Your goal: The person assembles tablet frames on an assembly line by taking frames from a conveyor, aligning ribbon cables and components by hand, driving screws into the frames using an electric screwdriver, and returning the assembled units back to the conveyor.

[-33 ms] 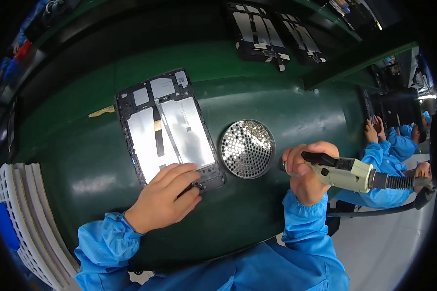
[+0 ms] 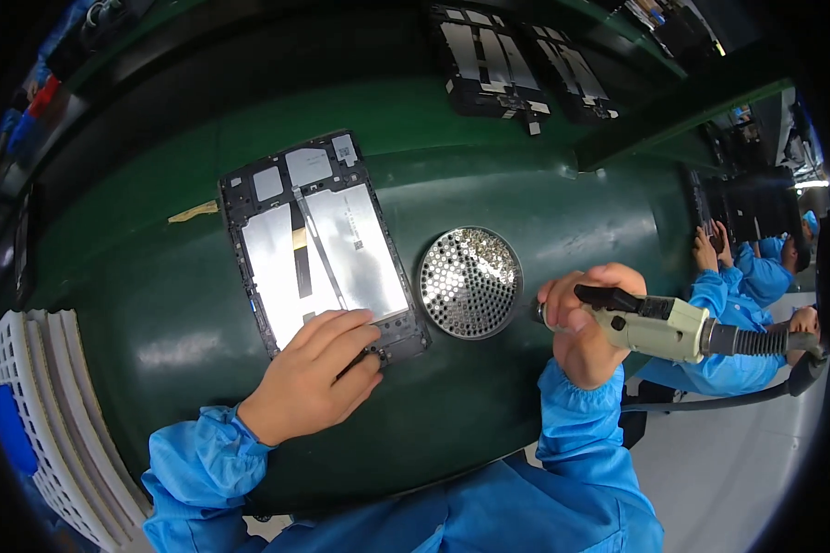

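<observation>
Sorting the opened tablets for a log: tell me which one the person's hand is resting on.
The near tablet, beside the round screw dish; the left hand presses its lower corner. The other two tablets lie untouched at the bench's far edge.

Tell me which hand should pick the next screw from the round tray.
Right, probably. The right hand holds the screwdriver with its tip beside the tray. The left hand is pressed on the tablet frame, steadying it.
</observation>
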